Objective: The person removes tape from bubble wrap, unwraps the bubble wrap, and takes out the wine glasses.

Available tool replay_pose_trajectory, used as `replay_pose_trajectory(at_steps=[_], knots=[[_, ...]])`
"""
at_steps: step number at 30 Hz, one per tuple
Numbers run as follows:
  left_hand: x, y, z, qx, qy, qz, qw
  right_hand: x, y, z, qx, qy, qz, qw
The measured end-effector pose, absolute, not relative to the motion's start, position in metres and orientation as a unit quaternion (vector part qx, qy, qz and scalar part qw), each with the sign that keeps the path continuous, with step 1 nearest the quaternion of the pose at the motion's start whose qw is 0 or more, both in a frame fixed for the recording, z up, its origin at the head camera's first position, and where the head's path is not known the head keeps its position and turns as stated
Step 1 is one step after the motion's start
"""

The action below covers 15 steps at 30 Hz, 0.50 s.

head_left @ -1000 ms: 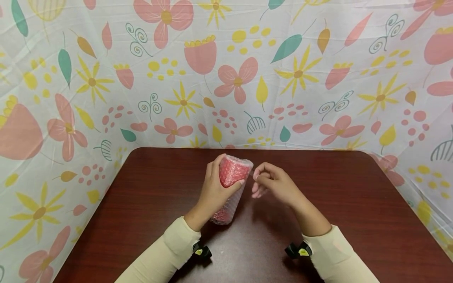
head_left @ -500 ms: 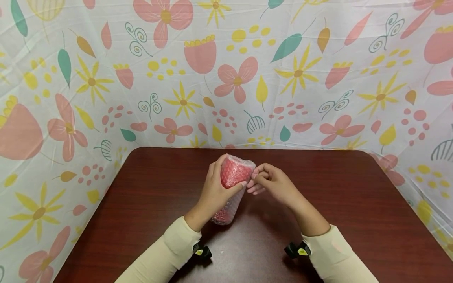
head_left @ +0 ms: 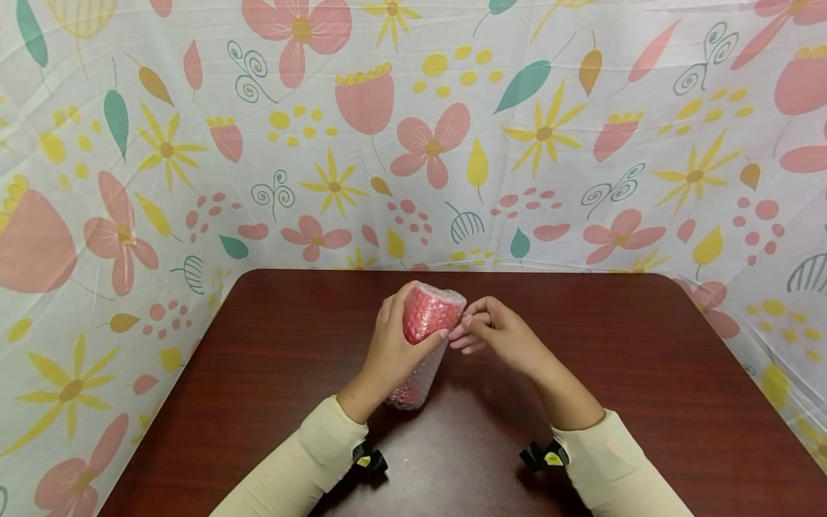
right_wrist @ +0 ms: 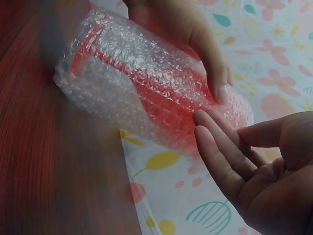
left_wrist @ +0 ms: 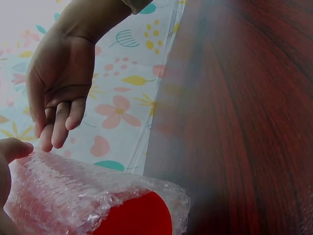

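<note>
A red object in clear bubble wrap (head_left: 429, 316) stands tilted above the table; its kind is hidden by the wrap. The left hand (head_left: 394, 337) grips its upper part, thumb across the near side and fingers behind. At the wrap's right edge is the right hand (head_left: 500, 334), thumb and forefinger pinched together on the film, the other fingers loosely extended. In the right wrist view, fingertips of the right hand (right_wrist: 259, 166) lie against the bubble wrap (right_wrist: 146, 88) beside the left thumb. The left wrist view shows a smooth red curved end (left_wrist: 142, 218) inside the wrap's ruffled rim.
The dark reddish-brown wooden table (head_left: 291, 345) has rounded far corners. A floral cloth (head_left: 413, 143) hangs behind it and along both sides. Each wrist carries a black camera mount, a left one (head_left: 370, 459) and a right one (head_left: 544, 457), below a cream sleeve.
The wrapped object has shifted slightly to the right in the left hand's grip. The right hand's fingers have moved slightly left, closing the small gap to the wrap.
</note>
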<state>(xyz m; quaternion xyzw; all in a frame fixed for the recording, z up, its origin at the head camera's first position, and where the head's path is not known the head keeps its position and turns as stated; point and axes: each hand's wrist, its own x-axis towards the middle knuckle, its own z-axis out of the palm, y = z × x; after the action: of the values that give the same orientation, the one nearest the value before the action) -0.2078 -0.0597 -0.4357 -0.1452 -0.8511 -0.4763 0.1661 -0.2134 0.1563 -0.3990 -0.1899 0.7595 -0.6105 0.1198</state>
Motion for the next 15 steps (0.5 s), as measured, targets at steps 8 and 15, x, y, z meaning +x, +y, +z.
replay_pose_trajectory(at_steps=[8, 15], knots=[[-0.2076, -0.0594, -0.4361, -0.143, -0.849, -0.479, 0.17, -0.2138, 0.1559, -0.3987, -0.172, 0.768, -0.609, 0.101], [-0.2076, -0.0592, -0.4364, -0.137, -0.848, -0.48, 0.176, -0.2151, 0.1567, -0.4004, -0.156, 0.75, -0.633, 0.113]])
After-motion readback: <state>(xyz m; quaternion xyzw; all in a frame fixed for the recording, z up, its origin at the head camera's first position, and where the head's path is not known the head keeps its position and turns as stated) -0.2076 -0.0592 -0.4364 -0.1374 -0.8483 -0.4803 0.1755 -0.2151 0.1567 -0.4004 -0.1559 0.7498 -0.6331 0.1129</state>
